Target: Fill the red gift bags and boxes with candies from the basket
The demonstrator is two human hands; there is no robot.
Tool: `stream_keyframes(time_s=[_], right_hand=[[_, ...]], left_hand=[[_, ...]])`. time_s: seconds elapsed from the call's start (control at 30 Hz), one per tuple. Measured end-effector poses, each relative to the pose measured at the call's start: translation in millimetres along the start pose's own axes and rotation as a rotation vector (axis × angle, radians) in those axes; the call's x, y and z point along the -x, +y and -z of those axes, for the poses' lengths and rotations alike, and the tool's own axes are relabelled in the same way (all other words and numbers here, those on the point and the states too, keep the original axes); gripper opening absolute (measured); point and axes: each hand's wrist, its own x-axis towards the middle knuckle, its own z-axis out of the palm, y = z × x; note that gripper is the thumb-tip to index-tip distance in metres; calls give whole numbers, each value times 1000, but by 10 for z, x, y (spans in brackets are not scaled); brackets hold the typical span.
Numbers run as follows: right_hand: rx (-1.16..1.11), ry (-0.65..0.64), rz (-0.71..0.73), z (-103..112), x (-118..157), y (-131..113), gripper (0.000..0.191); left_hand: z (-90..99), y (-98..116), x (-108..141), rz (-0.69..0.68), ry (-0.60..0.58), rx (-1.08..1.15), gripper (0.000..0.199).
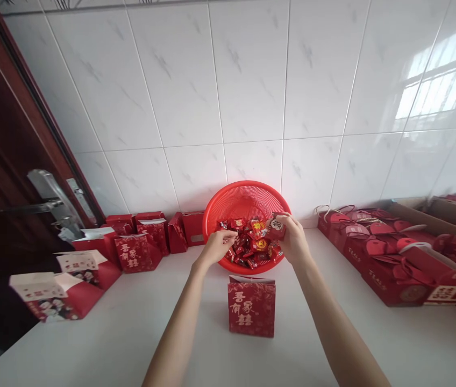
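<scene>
A red plastic basket (248, 189) leans against the tiled wall and holds several wrapped candies (259, 245). At its right side my right hand (296, 241) grips a dark red candy packet (277, 229) with a pale label, raised over the pile. My left hand (219, 247) is over the basket's left rim, thumb and fingers drawn together; what they pinch, if anything, is hidden. Between my forearms, in front of the basket, a red gift box (251, 309) with pale characters stands upright, its top flaps parted.
Several red boxes stand along the left, some closed (137, 252), others with raised flaps (56, 301). On the right lies a long carton (367, 269) filled with red boxes with handles. A dark wooden door (6, 161) with a metal handle borders the white table (131, 338).
</scene>
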Motion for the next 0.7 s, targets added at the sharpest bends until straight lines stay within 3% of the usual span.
stream_keyframes(time_s=[0.2, 0.37, 0.53, 0.7], right_hand=[[-166, 124, -119, 41, -59, -6, 14], [-202, 136, -121, 7, -37, -8, 13], [-198, 118, -113, 15, -33, 24, 16], [-188, 103, -126, 22, -45, 70, 21]], left_hand=[[-232, -188, -40, -48, -61, -405, 30], [-337, -210, -8, 9, -117, -465, 32], [-275, -193, -44, 25, 8, -374, 37], [-153, -204, -69, 1, 165, -247, 30]])
